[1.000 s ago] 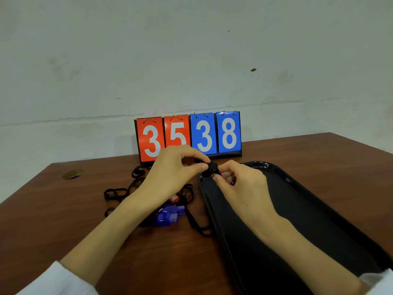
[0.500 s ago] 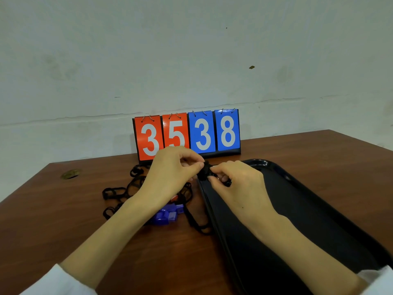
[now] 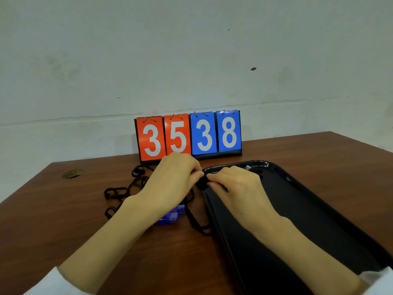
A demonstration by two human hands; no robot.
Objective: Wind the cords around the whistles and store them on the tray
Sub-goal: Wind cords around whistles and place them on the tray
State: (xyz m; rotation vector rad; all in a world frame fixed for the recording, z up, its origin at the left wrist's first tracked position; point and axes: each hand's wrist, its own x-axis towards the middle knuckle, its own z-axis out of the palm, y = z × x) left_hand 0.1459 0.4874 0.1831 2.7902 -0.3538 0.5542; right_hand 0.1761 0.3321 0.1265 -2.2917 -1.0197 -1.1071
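Both hands meet over the near-left rim of the black tray (image 3: 319,209): the left hand (image 3: 170,184) and right hand (image 3: 238,188) pinch a small black whistle (image 3: 201,184) between their fingertips, probably steadying it while its cord is wrapped. Left of the tray, blue whistles (image 3: 170,216) and loose cords (image 3: 119,192) wait on the surface (image 3: 63,220).

Two bare forearms entering from the bottom edge, uncovered from the cuffs forward. Left hand (image 3: 170,184) and right hand (image 3: 236,188) bare: no gloves, rings, watch or bracelets visible. White fabric sleeve on the left arm (image 3: 53,283) ending in a soft rounded cuff near the bottom left corner. Matching white fabric sleeve on the right arm (image 3: 376,279) showing at the bottom right corner, slightly creased at its edge. Nails too small to judge.
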